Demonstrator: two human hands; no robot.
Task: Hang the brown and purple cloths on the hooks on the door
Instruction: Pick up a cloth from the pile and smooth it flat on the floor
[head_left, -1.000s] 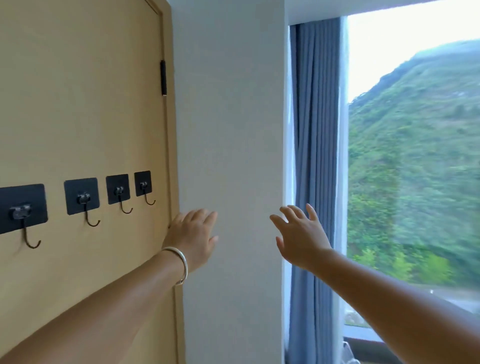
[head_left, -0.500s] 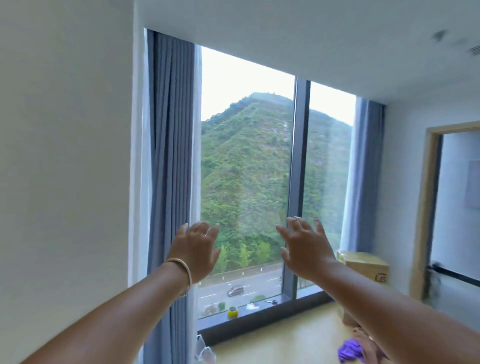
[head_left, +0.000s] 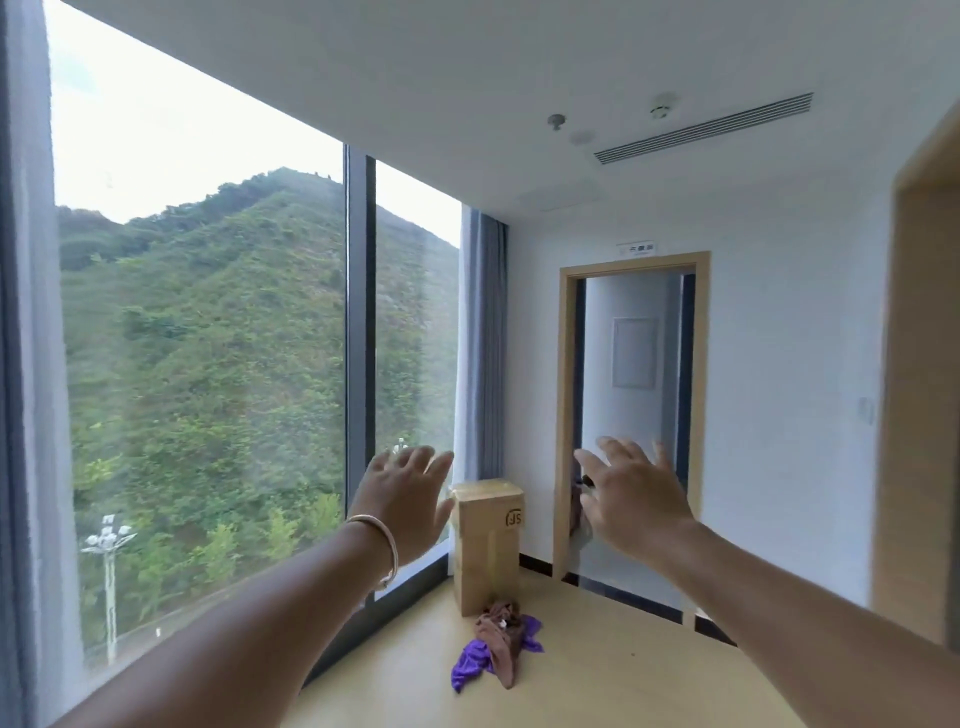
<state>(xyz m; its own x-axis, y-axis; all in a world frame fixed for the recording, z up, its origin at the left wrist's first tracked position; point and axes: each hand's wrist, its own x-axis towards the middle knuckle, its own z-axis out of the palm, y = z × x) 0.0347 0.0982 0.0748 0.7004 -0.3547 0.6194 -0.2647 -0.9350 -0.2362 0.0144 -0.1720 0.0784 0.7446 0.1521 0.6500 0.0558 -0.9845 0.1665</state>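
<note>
We hold our left hand (head_left: 402, 501) and our right hand (head_left: 631, 496) up in front of us, fingers spread wide, and they hold nothing at all. The brown cloth (head_left: 503, 644) and the purple cloth (head_left: 470, 666) lie far from us on the floor (head_left: 597, 670), in one heap, just in front of the tall cardboard box (head_left: 487, 540) that stands by the big window (head_left: 208, 364). The brown one lies on top of the purple one, and they look tangled together. That could be a problem: if we grab the heap fast, we may lift both at once, or one may slip and drop back down. Each cloth may have a small loop for hanging, but we cannot tell from here. Without one, a soft cloth could slide off a hook. We also cannot see the door with the hooks right now, so we must carry the cloths there. A trailing end could drag on the floor and catch under our feet. The box is very near the heap, so we might bump it when we bend down.
</note>
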